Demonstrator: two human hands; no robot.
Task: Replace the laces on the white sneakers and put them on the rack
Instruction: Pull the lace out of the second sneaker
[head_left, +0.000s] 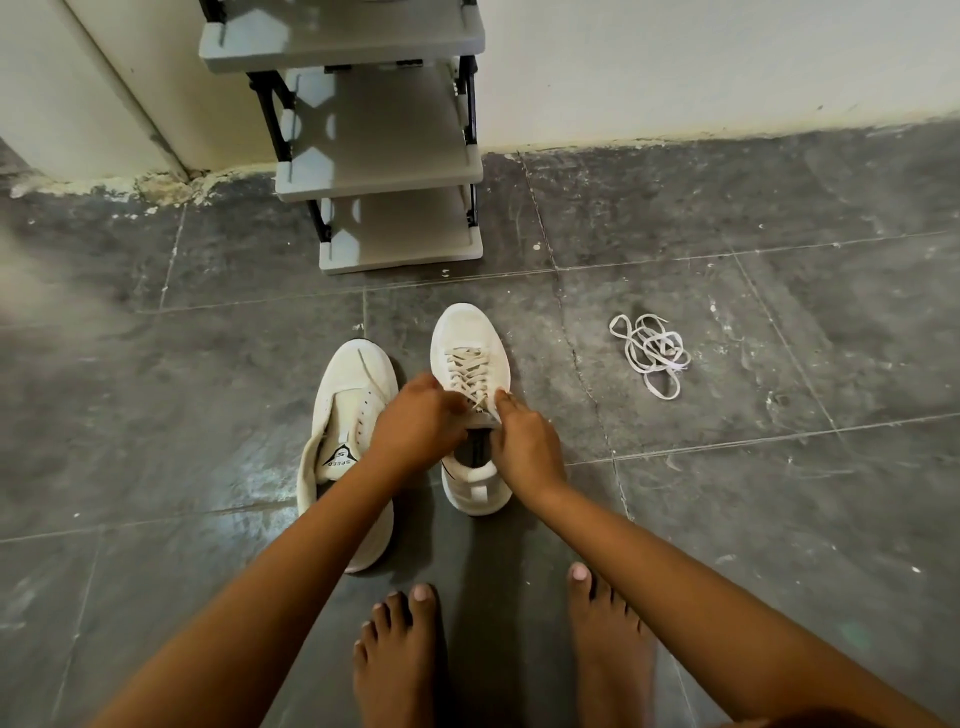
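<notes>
Two white sneakers stand on the dark tiled floor. The left sneaker (345, 415) has no lace and its tongue shows a black logo. The right sneaker (470, 358) carries a beige lace (467, 371) threaded up its eyelets. My left hand (421, 423) and my right hand (522, 444) meet over the top of that lace near the tongue, fingers curled and pinching its ends. A loose bundle of white laces (652, 353) lies on the floor to the right. The grey shoe rack (384, 176) stands against the wall just beyond the sneakers.
My two bare feet (400, 654) (610, 639) stand on the floor below the sneakers. A white wall (727, 62) runs behind the rack, with a corner at the left. Dark floor tiles (779, 519) spread to both sides.
</notes>
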